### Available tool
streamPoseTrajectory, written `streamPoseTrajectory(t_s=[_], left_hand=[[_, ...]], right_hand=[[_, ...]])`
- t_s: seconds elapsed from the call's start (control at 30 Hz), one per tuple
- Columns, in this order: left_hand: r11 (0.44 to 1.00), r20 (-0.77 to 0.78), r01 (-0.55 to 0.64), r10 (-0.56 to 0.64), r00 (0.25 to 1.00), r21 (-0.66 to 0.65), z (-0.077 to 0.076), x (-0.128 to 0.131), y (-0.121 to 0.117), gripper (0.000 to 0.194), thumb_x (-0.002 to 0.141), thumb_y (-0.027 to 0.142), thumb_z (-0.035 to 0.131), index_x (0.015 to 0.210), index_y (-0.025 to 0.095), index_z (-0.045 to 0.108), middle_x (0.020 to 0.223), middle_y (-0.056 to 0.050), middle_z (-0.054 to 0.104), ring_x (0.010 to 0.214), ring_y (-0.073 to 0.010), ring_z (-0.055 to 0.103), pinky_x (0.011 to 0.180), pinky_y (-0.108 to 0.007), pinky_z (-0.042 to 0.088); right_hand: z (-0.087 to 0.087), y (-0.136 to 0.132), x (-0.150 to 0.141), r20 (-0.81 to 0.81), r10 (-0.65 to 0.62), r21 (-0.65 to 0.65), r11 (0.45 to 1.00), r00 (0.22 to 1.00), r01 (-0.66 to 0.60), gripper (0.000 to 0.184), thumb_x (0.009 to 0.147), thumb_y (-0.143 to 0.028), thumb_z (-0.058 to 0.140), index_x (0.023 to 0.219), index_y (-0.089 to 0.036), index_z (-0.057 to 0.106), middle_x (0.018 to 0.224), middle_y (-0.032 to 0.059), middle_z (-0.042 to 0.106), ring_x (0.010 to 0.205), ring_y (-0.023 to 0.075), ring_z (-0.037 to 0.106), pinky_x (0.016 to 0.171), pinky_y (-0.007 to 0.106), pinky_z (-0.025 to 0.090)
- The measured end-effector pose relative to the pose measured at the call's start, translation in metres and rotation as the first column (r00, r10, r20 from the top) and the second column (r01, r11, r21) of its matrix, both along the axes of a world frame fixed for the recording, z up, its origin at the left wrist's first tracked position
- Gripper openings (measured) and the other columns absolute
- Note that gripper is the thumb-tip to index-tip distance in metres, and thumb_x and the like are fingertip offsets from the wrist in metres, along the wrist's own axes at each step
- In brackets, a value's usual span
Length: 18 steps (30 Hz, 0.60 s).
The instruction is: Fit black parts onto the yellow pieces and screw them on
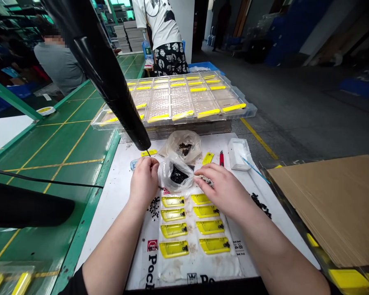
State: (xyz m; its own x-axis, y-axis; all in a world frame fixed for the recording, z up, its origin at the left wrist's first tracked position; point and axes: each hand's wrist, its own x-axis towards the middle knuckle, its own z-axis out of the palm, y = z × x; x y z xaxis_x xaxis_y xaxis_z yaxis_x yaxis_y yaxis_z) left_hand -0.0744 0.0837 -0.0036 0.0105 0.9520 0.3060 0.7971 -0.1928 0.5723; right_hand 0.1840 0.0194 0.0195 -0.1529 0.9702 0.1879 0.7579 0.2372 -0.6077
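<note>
Watching from a distance through the head camera, I see nearest two columns of yellow plastic shells (174, 248) on a white printed sheet (203, 268), most with a small dark part at the right end. Just beyond them, between the two hands, is the near plastic bag (166, 173), mouth open, with glossy black pieces (178, 176) inside. The right hand (217, 180) has thumb and forefinger narrow, seemingly pinching the bag's right edge. The left hand (144, 176) is curled at its left side, just below the bit of a black screwdriver (110, 78); its fingertips are hidden, so I cannot tell what it holds. I judge this bag light, soft and rather slippery, and its thin film could tear; I would hold it by the rim on both sides, keeping the mouth upright. Behind it are a second bag (197, 143) with dark pieces, a red cutter (222, 157) and, farther right, a white box (238, 155). Farthest, I see a clear compartment tray (172, 118) carrying yellow pieces.
</note>
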Motion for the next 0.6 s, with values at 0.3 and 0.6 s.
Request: streamPoseTrajectory(t_s=[0.3, 0.6], left_hand=[[0.932, -0.12, 0.357, -0.348, 0.93, 0.062, 0.011, 0.001, -0.028, 0.023, 0.11, 0.036, 0.058, 0.114, 0.026, 0.078, 0.129, -0.008, 0.077, 0.118, -0.0267, 0.07, 0.108, -0.044, 0.057], [0.871, -0.301, 0.465, -0.492, 0.817, -0.159, 0.0, 0.002, -0.025, 0.037, 0.104, 0.054, 0.07, 0.133, 0.034, 0.084, 0.153, -0.005, 0.071, 0.124, -0.0339, 0.063, 0.113, -0.055, 0.054]], right_hand=[[-0.008, -0.002, -0.006, 0.063, 0.157, -0.045, 0.987, 0.986, -0.155, 0.028, 0.105, -0.033, 0.069, 0.129, -0.03, 0.083, 0.134, 0.0087, 0.075, 0.125, 0.0292, 0.072, 0.115, 0.051, 0.058], [-0.014, 0.0, -0.01, 0.132, 0.112, -0.087, 0.991, 0.985, -0.101, 0.038, 0.105, -0.037, 0.069, 0.141, -0.03, 0.077, 0.135, 0.0113, 0.075, 0.127, 0.0346, 0.069, 0.113, 0.057, 0.058]])
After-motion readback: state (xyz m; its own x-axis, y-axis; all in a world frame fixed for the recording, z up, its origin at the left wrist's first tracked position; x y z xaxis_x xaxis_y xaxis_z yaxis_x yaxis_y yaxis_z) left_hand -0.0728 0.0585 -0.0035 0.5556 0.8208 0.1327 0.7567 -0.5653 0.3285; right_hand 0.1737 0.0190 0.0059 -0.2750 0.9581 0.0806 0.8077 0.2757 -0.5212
